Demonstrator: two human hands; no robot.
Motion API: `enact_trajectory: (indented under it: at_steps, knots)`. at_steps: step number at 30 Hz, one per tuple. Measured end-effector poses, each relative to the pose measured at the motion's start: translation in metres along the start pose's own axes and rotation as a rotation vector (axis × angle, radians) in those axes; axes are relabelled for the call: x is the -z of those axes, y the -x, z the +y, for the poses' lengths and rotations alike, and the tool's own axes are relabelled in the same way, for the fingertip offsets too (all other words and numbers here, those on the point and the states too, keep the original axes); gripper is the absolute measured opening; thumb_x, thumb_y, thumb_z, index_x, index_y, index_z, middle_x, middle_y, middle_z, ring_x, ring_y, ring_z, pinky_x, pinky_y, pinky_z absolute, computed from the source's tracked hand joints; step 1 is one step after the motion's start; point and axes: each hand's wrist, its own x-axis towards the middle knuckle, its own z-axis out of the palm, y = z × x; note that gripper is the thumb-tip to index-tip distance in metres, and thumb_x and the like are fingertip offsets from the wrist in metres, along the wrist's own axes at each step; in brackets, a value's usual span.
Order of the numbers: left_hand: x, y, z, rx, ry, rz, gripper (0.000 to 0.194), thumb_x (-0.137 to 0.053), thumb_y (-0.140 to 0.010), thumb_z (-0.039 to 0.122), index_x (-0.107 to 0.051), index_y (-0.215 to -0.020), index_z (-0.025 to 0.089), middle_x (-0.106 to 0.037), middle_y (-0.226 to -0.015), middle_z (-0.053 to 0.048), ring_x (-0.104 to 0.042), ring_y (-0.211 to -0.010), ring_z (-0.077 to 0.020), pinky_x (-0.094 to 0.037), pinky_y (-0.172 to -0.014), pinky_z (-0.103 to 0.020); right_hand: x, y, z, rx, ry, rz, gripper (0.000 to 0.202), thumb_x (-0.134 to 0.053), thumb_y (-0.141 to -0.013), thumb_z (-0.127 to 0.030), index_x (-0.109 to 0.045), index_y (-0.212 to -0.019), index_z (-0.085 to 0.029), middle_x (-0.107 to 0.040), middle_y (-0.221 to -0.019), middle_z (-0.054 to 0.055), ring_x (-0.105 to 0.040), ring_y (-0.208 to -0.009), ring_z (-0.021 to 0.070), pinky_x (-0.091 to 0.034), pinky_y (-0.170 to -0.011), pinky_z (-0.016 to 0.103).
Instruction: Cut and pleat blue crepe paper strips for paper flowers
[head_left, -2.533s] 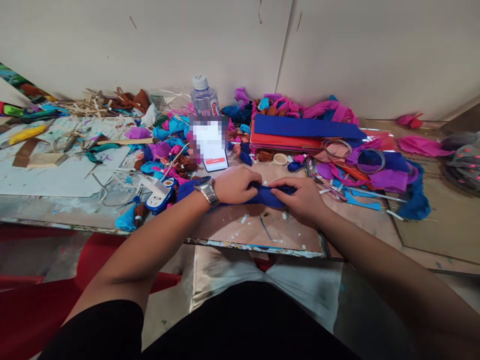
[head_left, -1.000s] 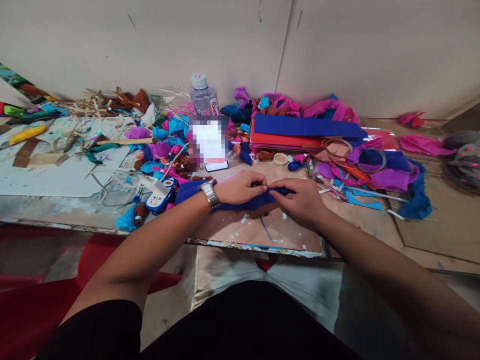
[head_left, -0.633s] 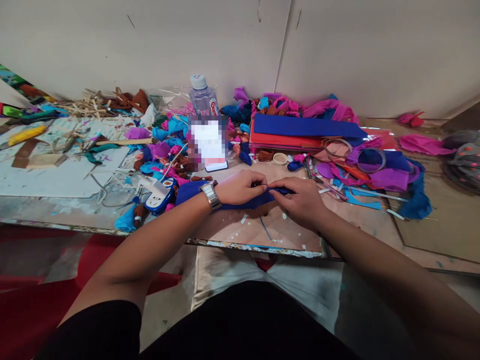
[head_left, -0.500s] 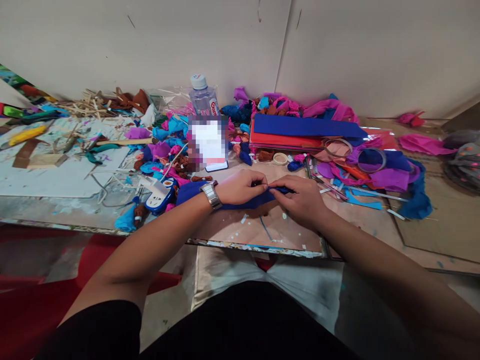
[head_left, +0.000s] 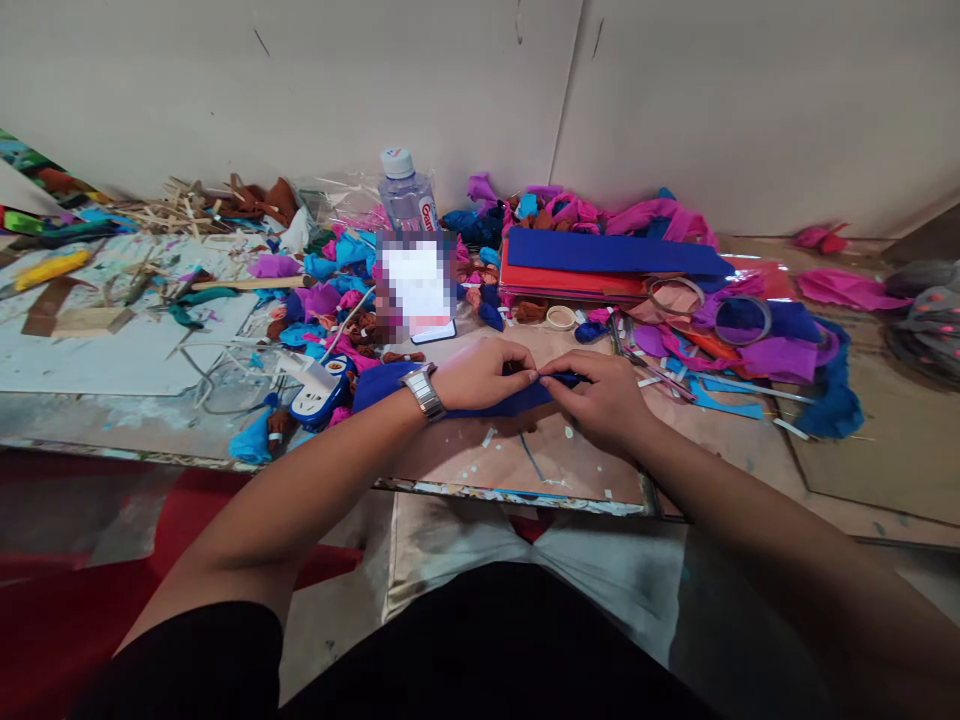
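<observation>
A long dark blue strip of crepe paper (head_left: 487, 407) lies on the table under my hands. My left hand (head_left: 491, 374), with a metal watch on its wrist, pinches the strip near its right end, thumb against forefinger. Close beside it, fingertips almost touching, my right hand (head_left: 596, 395) grips the same strip's right part. The bit between the fingers is small and mostly hidden. Behind my hands, another blue crepe paper strip (head_left: 615, 252) rests on a stack of red sheets (head_left: 562, 283).
A phone (head_left: 433, 335) leans before a water bottle (head_left: 405, 195). To the left stand a power strip (head_left: 322, 395) with cables, crumpled paper pieces and pliers (head_left: 202, 298). Tape rings (head_left: 742, 320) and paper scraps lie right. The table's front edge (head_left: 517, 492) is near me.
Both hands stay in nearly the same place on the blue strip. Their fingertips have shifted slightly, with the left thumb and forefinger closer together.
</observation>
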Motion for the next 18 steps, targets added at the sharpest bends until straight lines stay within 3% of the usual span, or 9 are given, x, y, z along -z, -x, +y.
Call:
enact_trajectory:
  at_steps: [11, 18]
  knots:
    - [0.000, 0.001, 0.002, 0.009, -0.062, 0.026, 0.023, -0.058, -0.096, 0.030, -0.076, -0.094, 0.017, -0.076, -0.084, -0.002, -0.065, -0.074, -0.0143, -0.044, -0.072, -0.028, -0.002, 0.000, 0.004, -0.082, -0.052, -0.012, 0.012, -0.072, -0.088, -0.020, -0.081, -0.095, -0.024, -0.082, -0.093, 0.001, -0.076, -0.085, 0.0208, -0.054, -0.079, 0.033]
    - [-0.012, 0.001, -0.001, -0.036, -0.197, 0.138, 0.023, -0.057, -0.097, 0.032, -0.075, -0.094, 0.018, -0.077, -0.088, -0.005, -0.067, -0.078, -0.0179, -0.045, -0.074, -0.031, -0.004, -0.002, 0.003, -0.146, -0.069, 0.019, 0.011, -0.071, -0.088, -0.023, -0.081, -0.093, -0.022, -0.081, -0.090, 0.002, -0.074, -0.083, 0.0214, -0.053, -0.078, 0.033]
